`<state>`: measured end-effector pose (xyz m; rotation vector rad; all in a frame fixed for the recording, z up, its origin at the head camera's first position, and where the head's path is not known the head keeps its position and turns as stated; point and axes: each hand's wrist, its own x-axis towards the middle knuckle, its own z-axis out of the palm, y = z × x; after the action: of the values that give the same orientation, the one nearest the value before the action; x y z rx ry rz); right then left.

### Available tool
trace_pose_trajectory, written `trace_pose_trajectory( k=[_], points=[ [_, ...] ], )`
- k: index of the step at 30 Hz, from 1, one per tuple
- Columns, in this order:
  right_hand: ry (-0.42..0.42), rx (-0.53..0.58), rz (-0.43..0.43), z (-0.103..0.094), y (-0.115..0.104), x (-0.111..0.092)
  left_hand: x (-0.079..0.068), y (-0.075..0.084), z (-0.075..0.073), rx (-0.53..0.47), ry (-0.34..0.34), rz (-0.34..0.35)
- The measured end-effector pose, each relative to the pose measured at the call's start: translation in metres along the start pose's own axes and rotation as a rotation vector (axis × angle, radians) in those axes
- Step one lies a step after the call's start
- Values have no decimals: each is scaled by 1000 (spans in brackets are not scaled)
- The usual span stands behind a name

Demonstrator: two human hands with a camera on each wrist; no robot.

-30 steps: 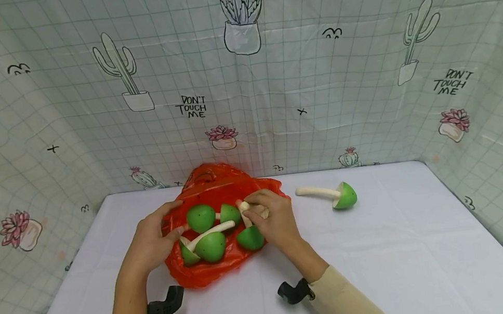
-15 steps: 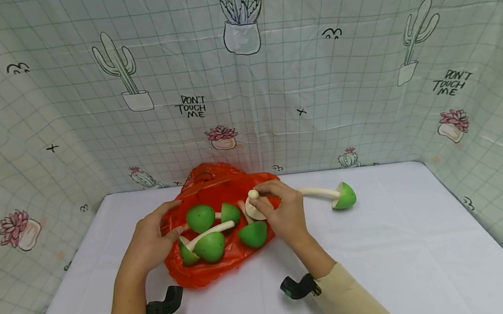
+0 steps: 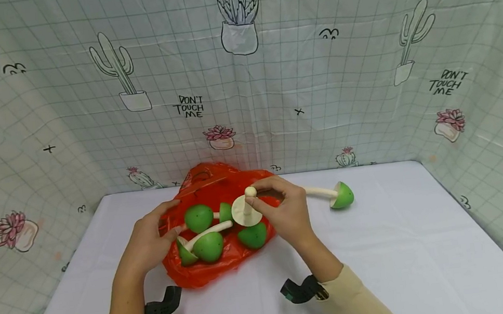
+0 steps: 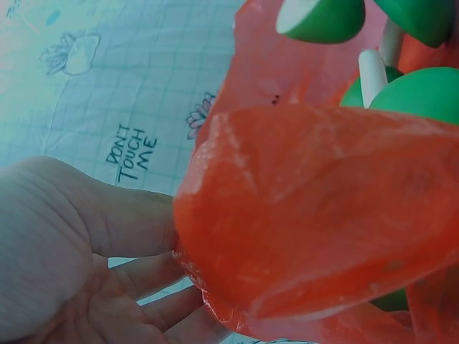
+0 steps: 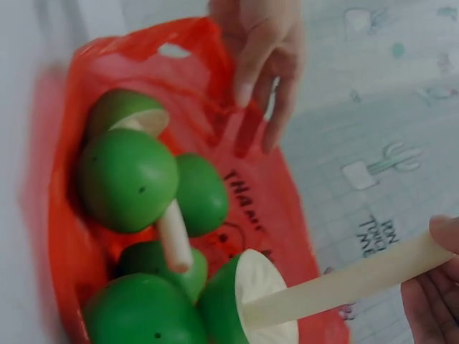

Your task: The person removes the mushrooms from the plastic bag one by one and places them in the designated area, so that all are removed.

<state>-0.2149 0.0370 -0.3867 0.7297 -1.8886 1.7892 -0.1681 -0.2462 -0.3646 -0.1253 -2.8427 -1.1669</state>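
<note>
My left hand [image 3: 152, 238] holds the left edge of a red plastic bag [image 3: 202, 275], with the thumb on one side of the film and fingers on the other in the left wrist view. Inside the bag lie several toy mushrooms with green caps and pale stems, such as this green mushroom [image 3: 209, 247]. Above the bag's right part, my right hand [image 3: 290, 209] pinches the end of a mushroom's stem [image 5: 351, 287] between thumb and fingers. That mushroom's cap hangs downward, its pale underside [image 3: 243, 215] facing up. It hides part of the mushrooms behind it.
One more green mushroom [image 3: 342, 195] lies on the white table [image 3: 385, 245], right of the bag and behind my right hand. A grid-patterned cloth [image 3: 292, 68] with plant drawings stands behind and at both sides. Black wrist cameras sit on both wrists.
My right hand has lifted the mushroom by its stem and shifted slightly right, bringing the pale underside of the cap into view. The left hand stays at the bag's edge.
</note>
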Motion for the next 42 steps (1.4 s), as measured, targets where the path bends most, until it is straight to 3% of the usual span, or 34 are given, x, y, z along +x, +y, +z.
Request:
trace_pose_trajectory(
  k=[6,15,22,30,42],
  points=[
    [-4,26,57,-7,-15,1,0,1,0,10,-1,-9],
    [3,99,25,-24,-30,5,-1,3,-2,11,0,-2],
    [32,157,78,-44,-35,9,-1,3,-1,3,-7,-2],
    [105,199,99,-68,-39,14,-2,3,0,10,-4,-1],
    [263,143,153,-102,-25,22,-2,4,0,13,-14,-4]
  ],
)
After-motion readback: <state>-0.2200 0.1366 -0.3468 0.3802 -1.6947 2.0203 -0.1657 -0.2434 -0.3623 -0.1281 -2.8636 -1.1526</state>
